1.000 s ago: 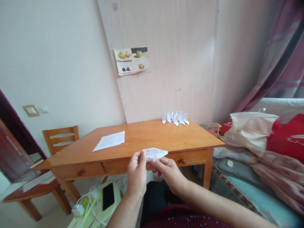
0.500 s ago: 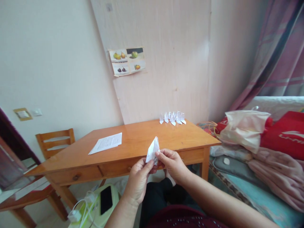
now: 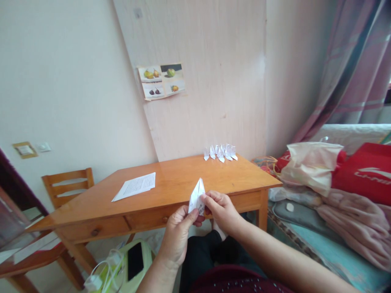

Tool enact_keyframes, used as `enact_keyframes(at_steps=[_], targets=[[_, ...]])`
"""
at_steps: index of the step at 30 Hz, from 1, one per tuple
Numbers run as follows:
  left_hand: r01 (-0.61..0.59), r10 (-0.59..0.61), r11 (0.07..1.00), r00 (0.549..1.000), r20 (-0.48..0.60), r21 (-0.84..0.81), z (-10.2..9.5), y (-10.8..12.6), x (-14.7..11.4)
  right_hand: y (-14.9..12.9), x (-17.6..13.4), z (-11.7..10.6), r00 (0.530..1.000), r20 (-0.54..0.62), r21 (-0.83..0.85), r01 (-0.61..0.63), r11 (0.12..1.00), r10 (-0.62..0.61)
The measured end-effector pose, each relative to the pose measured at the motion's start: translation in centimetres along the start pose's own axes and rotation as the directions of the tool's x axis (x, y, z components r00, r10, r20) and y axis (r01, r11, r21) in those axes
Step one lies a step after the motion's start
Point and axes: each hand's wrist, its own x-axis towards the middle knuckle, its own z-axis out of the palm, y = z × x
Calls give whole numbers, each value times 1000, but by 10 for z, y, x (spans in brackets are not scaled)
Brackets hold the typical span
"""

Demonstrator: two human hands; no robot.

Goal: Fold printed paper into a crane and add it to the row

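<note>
We hold the folded paper (image 3: 196,197) upright, point facing up, at the near edge of the table (image 3: 180,173) as viewed from the head. Our left hand (image 3: 179,227) pinches its lower end between thumb and fingers. Our right hand (image 3: 222,209) pinches its right side, thumb on the near face. At the back of the table we see a cluster of paper figures (image 3: 221,154); printed sheets (image 3: 135,186) lie to the left.
</note>
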Motion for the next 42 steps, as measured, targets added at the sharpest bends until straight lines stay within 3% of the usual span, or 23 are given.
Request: enact_keyframes(at_steps=[4, 7, 9, 15, 24, 30, 42], targets=[[-27, 27, 1000, 999, -25, 0, 0, 2, 0, -2, -4, 5, 993, 102, 176, -85, 981, 68], [-43, 43, 999, 999, -4, 24, 2, 2, -1, -4, -7, 12, 969, 215, 329, -192, 925, 124], [-53, 52, 998, 998, 18, 40, 5, 2, -2, -4, -9, 15, 961, 232, 370, -231, 900, 151], [-62, 59, 997, 997, 52, 55, 10, 1, -6, -6, -10, 17, 960, 202, 456, -266, 849, 193], [-70, 60, 991, 995, 85, 114, 12, -3, -7, 1, -9, 15, 971, 135, 469, -237, 851, 196], [-53, 46, 990, 997, 59, 128, 9, -5, -7, 1, -6, 11, 962, 172, 410, -267, 872, 213], [-15, 10, 987, 999, 34, 162, 8, -8, -9, -3, 7, 1, 977, 71, 447, -210, 870, 200]])
